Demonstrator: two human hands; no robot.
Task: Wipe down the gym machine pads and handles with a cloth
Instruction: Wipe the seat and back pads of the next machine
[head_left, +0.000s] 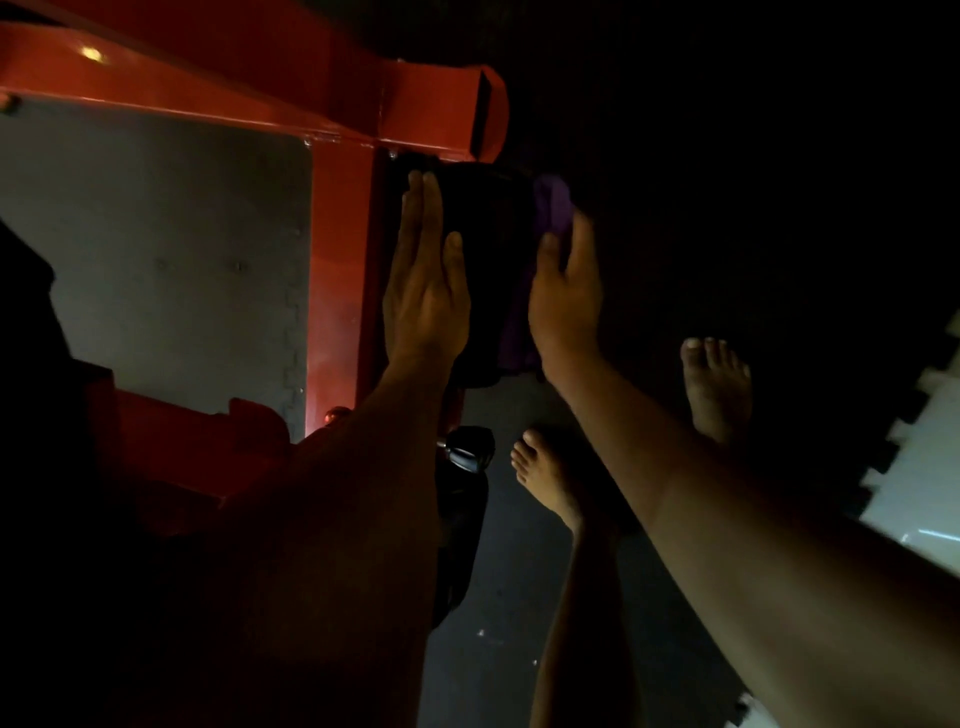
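The black pad stands between both hands; left hand lies flat on it with straight fingers, right hand presses the purple cloth on its right side.

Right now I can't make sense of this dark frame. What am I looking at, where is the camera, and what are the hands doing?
The camera sits on a person's head and looks down past both arms. The left hand lies flat, fingers straight, against one side of a black roller pad fixed to the machine's orange-red steel frame. The right hand presses a purple cloth against the pad's other side. Below are the person's bare feet on a dark floor mat, and a black adjustment knob. The picture is very dim, so finer detail is lost.
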